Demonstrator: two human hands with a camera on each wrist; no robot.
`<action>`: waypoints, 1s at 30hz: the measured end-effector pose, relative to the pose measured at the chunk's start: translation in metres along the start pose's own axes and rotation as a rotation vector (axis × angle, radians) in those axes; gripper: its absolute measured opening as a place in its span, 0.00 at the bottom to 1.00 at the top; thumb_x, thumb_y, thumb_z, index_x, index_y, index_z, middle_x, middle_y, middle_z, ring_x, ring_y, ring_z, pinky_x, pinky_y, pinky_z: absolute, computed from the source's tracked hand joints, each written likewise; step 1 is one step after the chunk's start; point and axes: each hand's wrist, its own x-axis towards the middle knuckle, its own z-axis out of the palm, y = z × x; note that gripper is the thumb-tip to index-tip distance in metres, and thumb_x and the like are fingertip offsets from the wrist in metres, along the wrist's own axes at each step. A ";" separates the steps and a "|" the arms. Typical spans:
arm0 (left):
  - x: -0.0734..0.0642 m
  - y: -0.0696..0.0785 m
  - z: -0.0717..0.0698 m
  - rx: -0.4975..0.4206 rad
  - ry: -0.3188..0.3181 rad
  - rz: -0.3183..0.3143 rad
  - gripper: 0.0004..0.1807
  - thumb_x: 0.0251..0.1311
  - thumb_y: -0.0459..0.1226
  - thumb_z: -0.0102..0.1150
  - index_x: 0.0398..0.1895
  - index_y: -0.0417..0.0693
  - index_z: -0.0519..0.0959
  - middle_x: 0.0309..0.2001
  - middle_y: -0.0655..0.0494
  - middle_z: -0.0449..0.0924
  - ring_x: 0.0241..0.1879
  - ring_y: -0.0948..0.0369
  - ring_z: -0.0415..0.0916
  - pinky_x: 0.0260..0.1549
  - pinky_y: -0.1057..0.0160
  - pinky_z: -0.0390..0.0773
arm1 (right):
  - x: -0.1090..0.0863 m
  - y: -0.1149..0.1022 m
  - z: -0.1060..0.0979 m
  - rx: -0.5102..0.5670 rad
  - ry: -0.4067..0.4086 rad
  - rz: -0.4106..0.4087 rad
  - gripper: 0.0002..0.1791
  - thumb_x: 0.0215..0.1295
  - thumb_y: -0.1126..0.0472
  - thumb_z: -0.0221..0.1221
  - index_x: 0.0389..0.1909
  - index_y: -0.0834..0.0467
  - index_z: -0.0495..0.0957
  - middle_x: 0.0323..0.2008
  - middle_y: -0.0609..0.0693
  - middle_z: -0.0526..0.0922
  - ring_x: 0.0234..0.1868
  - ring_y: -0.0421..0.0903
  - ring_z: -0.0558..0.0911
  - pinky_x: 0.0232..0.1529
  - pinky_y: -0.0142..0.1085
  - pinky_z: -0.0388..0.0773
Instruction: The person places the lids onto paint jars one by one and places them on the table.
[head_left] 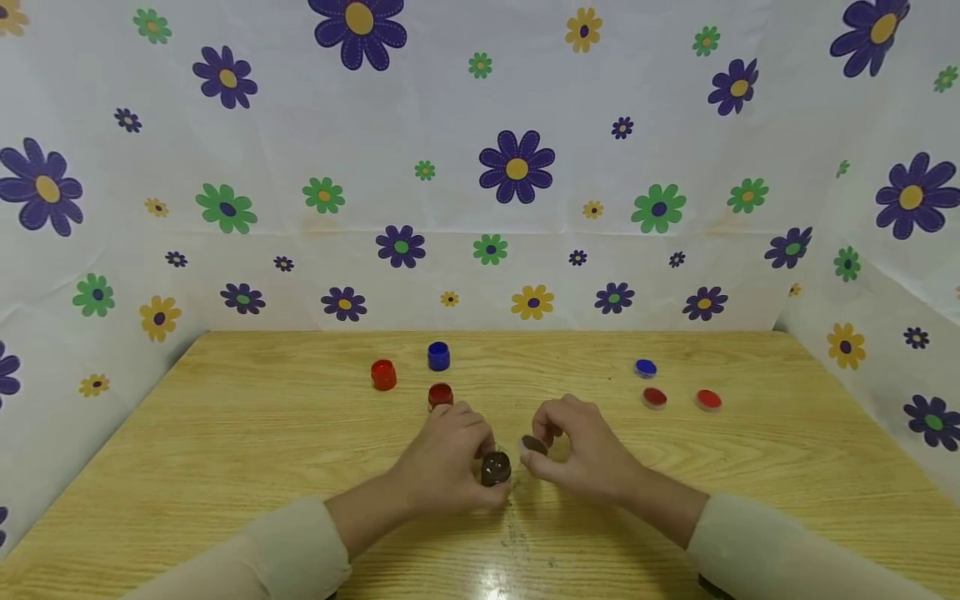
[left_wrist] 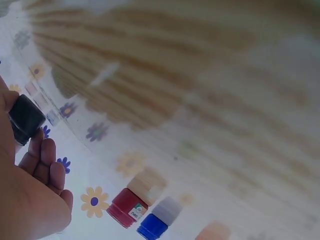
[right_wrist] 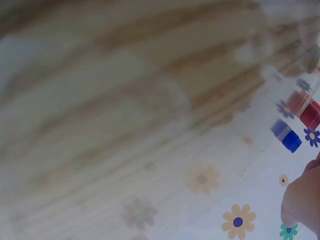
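Note:
In the head view my left hand (head_left: 450, 458) holds a small dark brown paint jar (head_left: 496, 469) between fingers and thumb, its open top facing up. The same jar looks nearly black in the left wrist view (left_wrist: 26, 117), gripped at the left edge. Just to the right, my right hand (head_left: 588, 450) pinches a round lid (head_left: 533, 447) with a brown inner face, apart from the jar. Beyond my left fingers stands an open dark red paint jar (head_left: 440, 396), its lower part partly hidden by the hand. Only part of my right hand (right_wrist: 304, 200) shows in the right wrist view.
An open red jar (head_left: 383, 375) and an open blue jar (head_left: 438, 356) stand farther back left on the wooden table (head_left: 247, 433). At the right lie a blue lid (head_left: 645, 368), a dark red lid (head_left: 655, 398) and a red lid (head_left: 708, 401). Flowered cloth (head_left: 450, 208) hangs behind.

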 end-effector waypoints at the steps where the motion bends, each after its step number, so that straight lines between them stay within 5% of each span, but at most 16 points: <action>1: 0.000 0.001 0.001 -0.004 0.002 -0.011 0.18 0.40 0.53 0.73 0.20 0.57 0.73 0.22 0.69 0.69 0.31 0.67 0.62 0.41 0.61 0.63 | 0.000 -0.002 0.000 0.019 -0.005 0.039 0.09 0.59 0.54 0.64 0.29 0.48 0.73 0.28 0.38 0.73 0.36 0.46 0.72 0.44 0.38 0.66; 6: 0.004 0.007 0.003 -0.094 -0.010 -0.095 0.18 0.40 0.51 0.72 0.17 0.55 0.73 0.19 0.69 0.69 0.27 0.67 0.61 0.38 0.62 0.63 | -0.001 -0.010 0.002 0.204 -0.024 0.275 0.11 0.68 0.52 0.59 0.31 0.54 0.72 0.27 0.45 0.71 0.32 0.43 0.70 0.37 0.34 0.67; 11: 0.008 0.014 0.005 -0.113 -0.011 -0.156 0.16 0.42 0.50 0.70 0.17 0.55 0.72 0.19 0.68 0.68 0.26 0.66 0.62 0.37 0.60 0.64 | 0.000 -0.014 0.006 0.293 0.017 0.337 0.11 0.67 0.54 0.59 0.33 0.57 0.72 0.27 0.47 0.70 0.30 0.42 0.68 0.33 0.32 0.64; 15: 0.009 0.017 0.006 -0.024 -0.016 -0.133 0.18 0.45 0.52 0.68 0.18 0.53 0.70 0.20 0.67 0.67 0.27 0.65 0.61 0.36 0.62 0.63 | 0.001 -0.012 0.009 0.185 0.046 0.231 0.08 0.64 0.56 0.61 0.33 0.55 0.72 0.30 0.44 0.73 0.35 0.43 0.70 0.39 0.33 0.67; 22: 0.008 0.018 0.007 0.090 -0.023 -0.090 0.20 0.45 0.54 0.67 0.18 0.53 0.69 0.20 0.66 0.65 0.26 0.64 0.58 0.34 0.65 0.60 | 0.002 -0.009 0.010 -0.367 0.144 -0.156 0.13 0.53 0.50 0.62 0.32 0.51 0.69 0.29 0.42 0.69 0.35 0.40 0.64 0.44 0.39 0.63; 25: 0.009 0.017 0.005 0.042 -0.038 -0.133 0.20 0.44 0.53 0.68 0.16 0.53 0.69 0.18 0.66 0.65 0.25 0.64 0.59 0.35 0.63 0.61 | 0.002 -0.010 0.010 -0.488 0.164 -0.194 0.16 0.54 0.46 0.62 0.29 0.51 0.68 0.28 0.41 0.67 0.35 0.40 0.63 0.45 0.39 0.64; 30: 0.009 0.017 0.004 0.006 -0.070 -0.169 0.21 0.43 0.54 0.68 0.13 0.54 0.68 0.16 0.66 0.65 0.24 0.64 0.61 0.35 0.61 0.63 | 0.001 -0.010 0.011 -0.531 0.160 -0.150 0.19 0.53 0.44 0.64 0.25 0.52 0.68 0.25 0.40 0.65 0.33 0.41 0.64 0.43 0.38 0.64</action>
